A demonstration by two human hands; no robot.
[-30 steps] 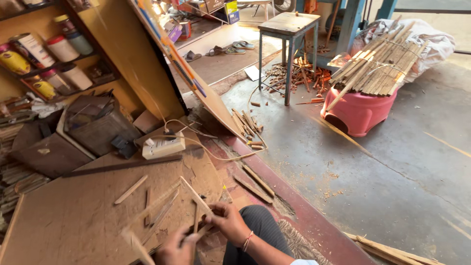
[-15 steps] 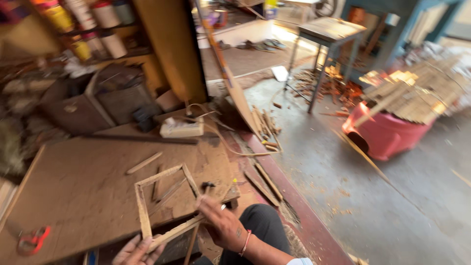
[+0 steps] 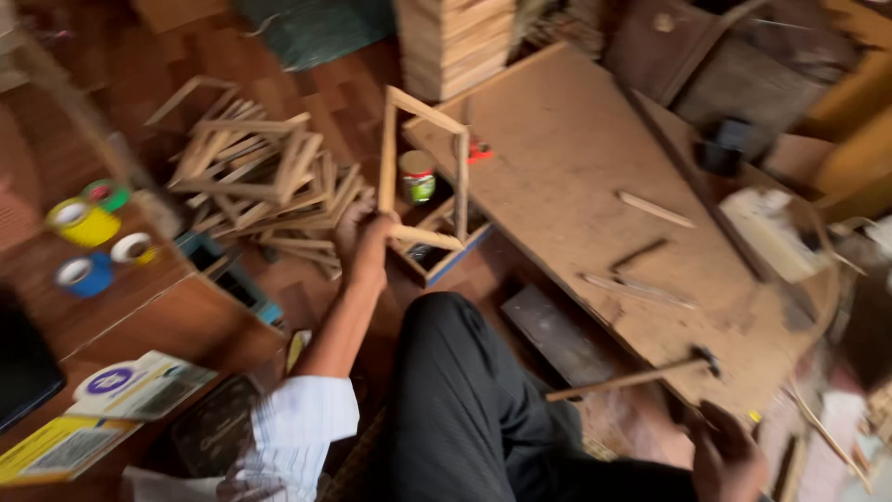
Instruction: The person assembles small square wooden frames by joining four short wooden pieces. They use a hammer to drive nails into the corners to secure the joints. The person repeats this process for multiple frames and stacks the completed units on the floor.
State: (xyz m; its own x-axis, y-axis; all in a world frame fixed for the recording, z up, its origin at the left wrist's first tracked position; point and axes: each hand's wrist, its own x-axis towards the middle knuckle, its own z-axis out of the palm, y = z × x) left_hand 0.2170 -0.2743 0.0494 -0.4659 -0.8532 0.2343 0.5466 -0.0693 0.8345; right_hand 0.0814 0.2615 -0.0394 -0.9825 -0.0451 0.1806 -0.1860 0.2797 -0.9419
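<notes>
- Left of the bench point(image 3: 595, 167): left hand point(image 3: 367, 237) stretched out, grip pinched round the near corner of a wooden frame point(image 3: 423, 167), which stands tilted upright over a small box point(image 3: 437, 260) on the floor.
- Frame: four thin pale slats joined as an open rectangle, raw wood, corners butted; blurred, so the fastenings cannot be told.
- Frame position: between the bench edge and a pile of like frames point(image 3: 260, 177) to the far left, seemingly held out toward that pile.
- Right hand point(image 3: 729, 455): near right, low, fingers loosely curled beside a hammer point(image 3: 632, 379) lying on the bench's near edge; contact cannot be told.
- Also present: a small can point(image 3: 418, 177), tape rolls point(image 3: 88, 242) at left.
</notes>
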